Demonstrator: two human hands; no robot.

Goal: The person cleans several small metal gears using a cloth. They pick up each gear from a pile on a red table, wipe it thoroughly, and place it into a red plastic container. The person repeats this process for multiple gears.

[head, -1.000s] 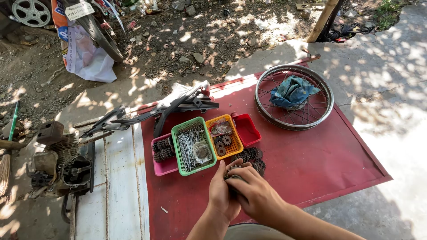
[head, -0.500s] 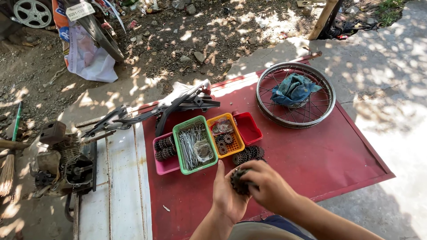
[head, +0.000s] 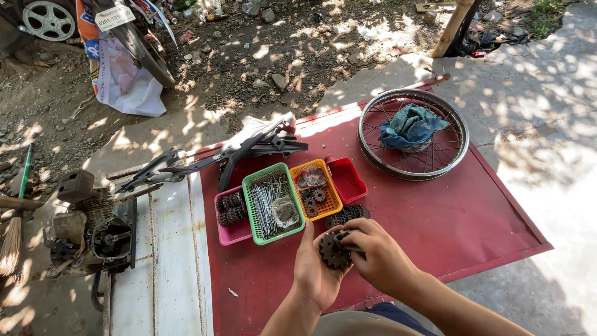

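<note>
Hands [head: 348, 264] around dark sprocket [head: 333, 250]

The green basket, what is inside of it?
The green basket holds a heap of thin metal spokes and a small clear plastic bag. What the bag contains, and anything under the spokes, cannot be seen.
</note>
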